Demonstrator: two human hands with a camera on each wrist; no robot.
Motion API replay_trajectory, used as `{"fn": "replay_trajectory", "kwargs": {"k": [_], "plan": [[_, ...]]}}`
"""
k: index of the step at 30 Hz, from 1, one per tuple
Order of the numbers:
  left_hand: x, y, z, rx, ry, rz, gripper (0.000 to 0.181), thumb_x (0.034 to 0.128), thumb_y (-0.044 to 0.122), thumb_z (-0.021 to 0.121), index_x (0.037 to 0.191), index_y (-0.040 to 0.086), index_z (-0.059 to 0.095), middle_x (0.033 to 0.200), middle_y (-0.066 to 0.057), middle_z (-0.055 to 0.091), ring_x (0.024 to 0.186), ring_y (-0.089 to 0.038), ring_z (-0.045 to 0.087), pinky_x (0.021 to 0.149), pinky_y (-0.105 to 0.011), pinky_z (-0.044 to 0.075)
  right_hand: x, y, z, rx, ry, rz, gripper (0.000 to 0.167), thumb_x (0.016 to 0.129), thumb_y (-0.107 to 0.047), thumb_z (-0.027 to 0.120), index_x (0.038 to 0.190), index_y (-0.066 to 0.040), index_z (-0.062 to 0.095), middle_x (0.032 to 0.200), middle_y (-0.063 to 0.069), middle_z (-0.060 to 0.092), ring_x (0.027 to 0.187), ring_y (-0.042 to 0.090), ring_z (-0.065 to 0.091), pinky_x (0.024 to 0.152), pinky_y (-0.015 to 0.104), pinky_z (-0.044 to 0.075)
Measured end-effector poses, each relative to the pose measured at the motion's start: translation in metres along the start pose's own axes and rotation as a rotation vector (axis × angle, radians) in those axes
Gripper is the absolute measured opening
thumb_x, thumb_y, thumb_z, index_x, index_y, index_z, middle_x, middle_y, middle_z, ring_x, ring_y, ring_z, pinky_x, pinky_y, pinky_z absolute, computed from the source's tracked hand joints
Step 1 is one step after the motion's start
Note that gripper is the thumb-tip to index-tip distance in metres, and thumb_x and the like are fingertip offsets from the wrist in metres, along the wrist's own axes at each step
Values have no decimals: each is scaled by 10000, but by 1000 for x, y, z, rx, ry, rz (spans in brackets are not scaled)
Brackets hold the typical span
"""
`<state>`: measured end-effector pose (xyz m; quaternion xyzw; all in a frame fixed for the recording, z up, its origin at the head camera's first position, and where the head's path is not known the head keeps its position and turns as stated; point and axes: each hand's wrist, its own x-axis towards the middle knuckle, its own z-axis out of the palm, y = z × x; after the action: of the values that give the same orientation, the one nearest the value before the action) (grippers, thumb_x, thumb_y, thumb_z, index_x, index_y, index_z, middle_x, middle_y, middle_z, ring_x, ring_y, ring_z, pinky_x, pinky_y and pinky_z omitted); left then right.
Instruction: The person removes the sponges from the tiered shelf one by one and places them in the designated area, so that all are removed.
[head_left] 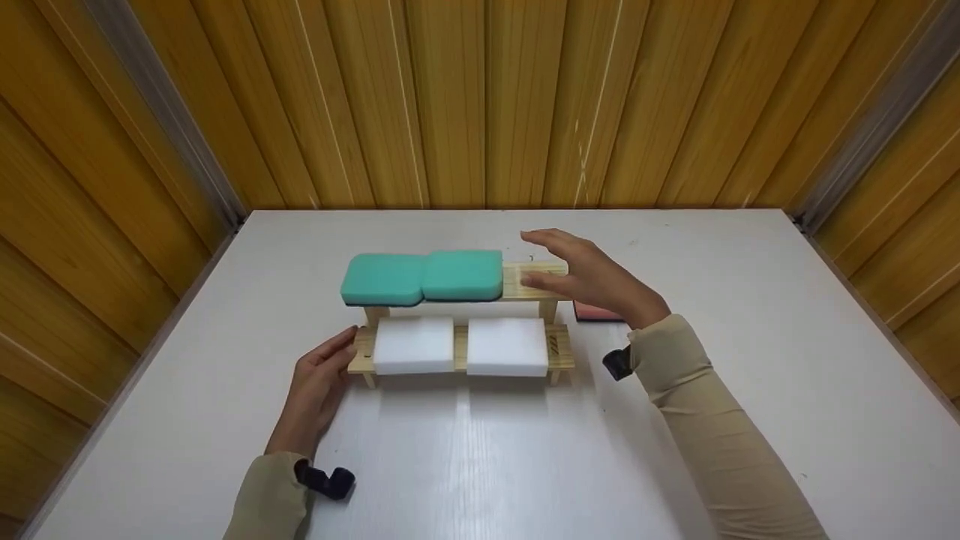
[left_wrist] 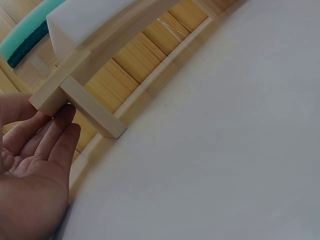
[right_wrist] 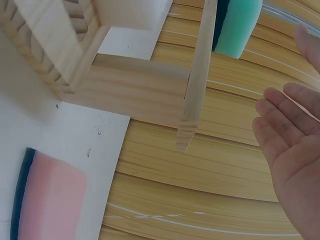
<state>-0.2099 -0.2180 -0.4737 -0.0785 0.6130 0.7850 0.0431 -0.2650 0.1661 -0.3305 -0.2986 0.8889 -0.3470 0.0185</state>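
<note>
A small two-tier wooden shelf point(head_left: 459, 360) stands on the white table. My left hand point(head_left: 321, 382) pinches the left end of its lower board point(left_wrist: 55, 92), fingers underneath. Two turquoise sponges point(head_left: 384, 279) with dark undersides lie side by side on the upper board, covering its left and middle. Two white sponge blocks point(head_left: 414, 345) sit apart on the lower board. My right hand point(head_left: 600, 277) hovers by the bare right end of the upper board, thumb and fingers spread, holding nothing; the right wrist view shows its palm point(right_wrist: 305, 160) apart from the wood.
A pink sponge point(right_wrist: 55, 195) with a dark layer lies on the table to the right of the shelf, partly hidden by my right hand in the head view. Wood-patterned walls point(head_left: 480, 105) close off the back and sides of the table point(head_left: 480, 465).
</note>
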Motion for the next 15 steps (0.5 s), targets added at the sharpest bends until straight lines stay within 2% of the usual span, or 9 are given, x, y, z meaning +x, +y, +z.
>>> {"fn": "replay_trajectory", "kwargs": {"k": [6,15], "plan": [[0,0,0,-20,4,-7,488,963,32,526,1436,10,408,1526,-96,367,1403,-203,369,1028,-179,460,6,-3,3,25,-50,26,712,904,-430,638,1492,-154,348,1542,54,339,1429,260,306,1166,491,323],[1,-1,0,-1,1,2,488,969,57,527,1438,6,402,1523,-100,368,1403,-204,365,1024,-173,456,16,-10,7,33,-108,52,764,886,-456,653,1509,-181,308,1562,20,294,1456,219,241,1193,476,275]]}}
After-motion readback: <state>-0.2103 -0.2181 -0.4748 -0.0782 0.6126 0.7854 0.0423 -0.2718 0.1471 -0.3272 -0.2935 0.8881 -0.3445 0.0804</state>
